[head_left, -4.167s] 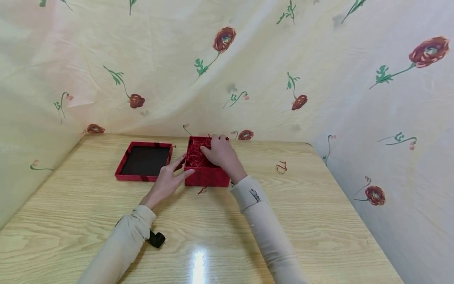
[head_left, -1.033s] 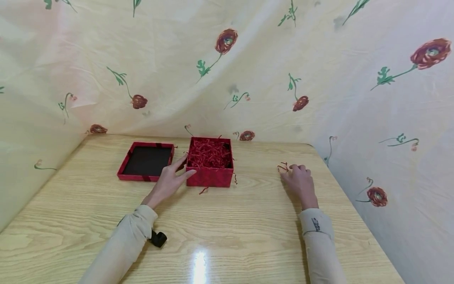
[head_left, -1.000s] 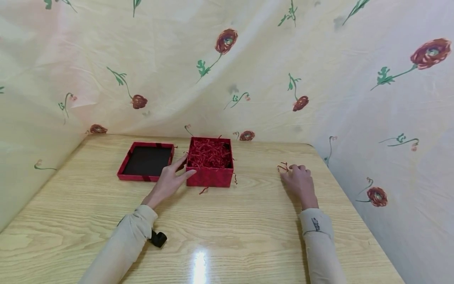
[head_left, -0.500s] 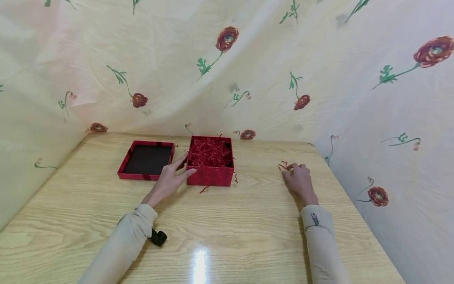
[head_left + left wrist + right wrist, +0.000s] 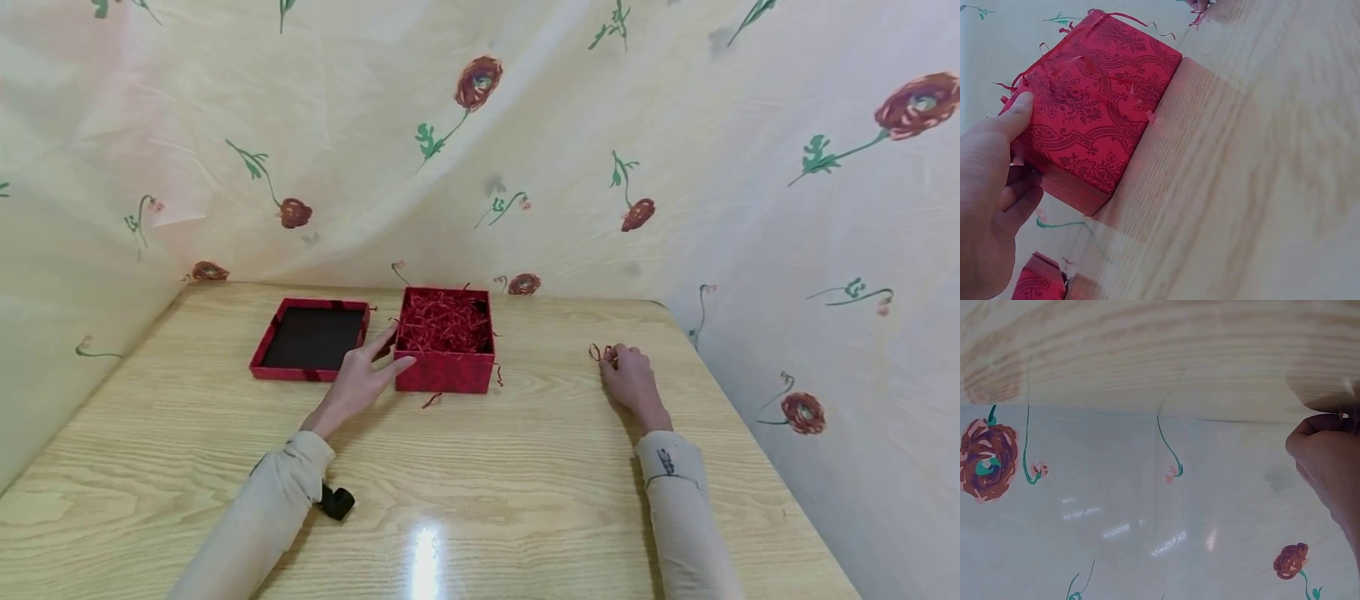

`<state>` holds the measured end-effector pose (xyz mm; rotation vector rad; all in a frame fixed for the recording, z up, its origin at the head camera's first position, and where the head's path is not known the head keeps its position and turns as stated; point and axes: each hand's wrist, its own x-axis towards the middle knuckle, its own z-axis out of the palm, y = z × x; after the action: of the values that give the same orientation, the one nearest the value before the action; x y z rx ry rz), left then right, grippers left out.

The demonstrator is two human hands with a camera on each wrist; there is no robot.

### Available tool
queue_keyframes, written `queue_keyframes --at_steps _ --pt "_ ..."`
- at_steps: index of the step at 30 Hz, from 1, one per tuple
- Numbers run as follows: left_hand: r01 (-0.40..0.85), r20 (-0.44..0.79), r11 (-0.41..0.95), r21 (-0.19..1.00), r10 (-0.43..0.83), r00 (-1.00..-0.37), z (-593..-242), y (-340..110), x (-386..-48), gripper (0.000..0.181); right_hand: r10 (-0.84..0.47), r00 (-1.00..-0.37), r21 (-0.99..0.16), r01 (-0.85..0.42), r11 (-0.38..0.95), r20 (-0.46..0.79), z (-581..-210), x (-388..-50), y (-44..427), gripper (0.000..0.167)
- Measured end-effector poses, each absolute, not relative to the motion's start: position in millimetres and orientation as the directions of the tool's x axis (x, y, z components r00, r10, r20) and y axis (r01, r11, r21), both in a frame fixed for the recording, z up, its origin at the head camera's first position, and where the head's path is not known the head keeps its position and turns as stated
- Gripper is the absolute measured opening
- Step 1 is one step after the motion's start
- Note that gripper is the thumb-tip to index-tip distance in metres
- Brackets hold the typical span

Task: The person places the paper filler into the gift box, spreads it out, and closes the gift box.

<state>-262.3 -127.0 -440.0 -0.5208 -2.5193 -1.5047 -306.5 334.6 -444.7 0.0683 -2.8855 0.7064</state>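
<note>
At left on the surface (image 5: 525, 492), a red lid (image 5: 311, 340) lies dark inside up; a black object (image 5: 337, 503) pokes from under your left sleeve (image 5: 262, 508). Your left hand (image 5: 358, 385), thumb and fingers parted, grips the red box (image 5: 444, 372), loose shreds (image 5: 432, 401) just beside it. Rightward, your right hand (image 5: 634, 381) pinches red strands (image 5: 597, 354).

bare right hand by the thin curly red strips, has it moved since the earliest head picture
Yes: against the pale wooden tabletop, the right hand has gone rightward, from over the open square red box to the thin red strips.
</note>
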Motion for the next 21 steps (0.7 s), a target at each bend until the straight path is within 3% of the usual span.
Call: queue_keyframes --at_steps 10,21 --pt "0.380 0.320 0.449 0.809 0.206 -0.925 -441 -127 -263 0.075 -0.033 -0.981 -0.460 -0.119 0.880 0.190 -443 -306 332 0.016" --pt "0.384 0.322 0.432 0.816 0.213 -0.923 -442 -127 -264 0.074 -0.071 -0.944 -0.557 -0.250 0.792 0.323 -435 -303 323 0.015"
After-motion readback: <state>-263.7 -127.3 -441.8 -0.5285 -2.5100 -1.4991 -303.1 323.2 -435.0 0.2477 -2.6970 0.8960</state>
